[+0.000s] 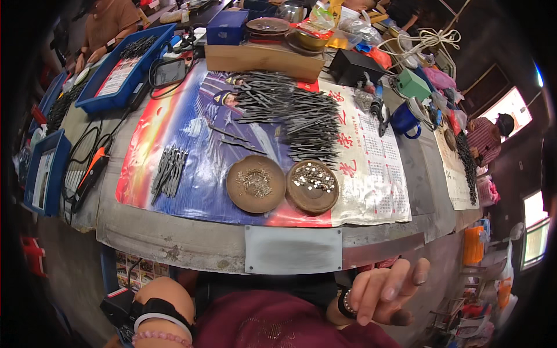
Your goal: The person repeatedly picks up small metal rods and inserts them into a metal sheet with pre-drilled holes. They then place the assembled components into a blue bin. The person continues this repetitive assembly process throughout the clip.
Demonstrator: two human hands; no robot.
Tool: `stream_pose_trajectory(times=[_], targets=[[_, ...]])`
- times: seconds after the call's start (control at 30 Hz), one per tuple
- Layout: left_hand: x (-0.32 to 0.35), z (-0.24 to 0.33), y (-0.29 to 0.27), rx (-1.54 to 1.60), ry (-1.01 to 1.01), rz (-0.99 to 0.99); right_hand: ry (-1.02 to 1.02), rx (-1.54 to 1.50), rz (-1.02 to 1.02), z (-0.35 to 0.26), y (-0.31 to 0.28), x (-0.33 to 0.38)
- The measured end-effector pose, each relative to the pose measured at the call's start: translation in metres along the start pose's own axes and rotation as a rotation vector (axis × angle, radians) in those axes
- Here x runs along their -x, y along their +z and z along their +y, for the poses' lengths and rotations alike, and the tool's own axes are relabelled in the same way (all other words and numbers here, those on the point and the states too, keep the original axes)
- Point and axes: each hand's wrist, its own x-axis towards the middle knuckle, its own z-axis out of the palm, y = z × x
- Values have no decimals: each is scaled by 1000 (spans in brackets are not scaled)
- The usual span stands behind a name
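On the grey table, two brown dishes of tiny metal parts sit near the front edge! Right hand empty, loosely spread; left hand, grip impossible to tell. One careless knock could scatter everything.

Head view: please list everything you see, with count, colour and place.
Table: one, grey, centre
Poster: one, multicoloured, on the table
Slim pieces: uncountable, dark, mainly on the poster
Left dish: one, brown, poster's near edge
Right dish: one, brown, beside it
Metal bits: many, silvery, in both dishes
Trays: at least three, blue, left
Handheld tool: one, black-and-orange, left
Wooden block: one, tan, behind the pieces
Mug: one, blue, right
Other people: at least two, brown and checked clothes, background
Left arm: one, pink bracelet, lower left
Right hand: one, dark-smudged, lower right
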Motion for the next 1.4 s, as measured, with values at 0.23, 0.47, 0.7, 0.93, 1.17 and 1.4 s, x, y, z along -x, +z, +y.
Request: stream_pose_trajectory(times=[0.23,0.47,0.7,0.93,1.17,1.4], targets=[[-4,-3,7,26,-33,-28,70,-48,32,6,0,4],[-6,-12,23,54,-61,-73,190,-111,29,13,-11,11],[0,-26,29,19,-186,-176,353,-57,-48,15,-31,6],[28,-48,38,-1017,-637,-697,582,87,-80,10,-49,4],[103,-218,83,-285,-585,-606,793,337,-89,13,-43,12],[134,-249,92,-410,-648,-731,827,502,-118,8,-36,17]])
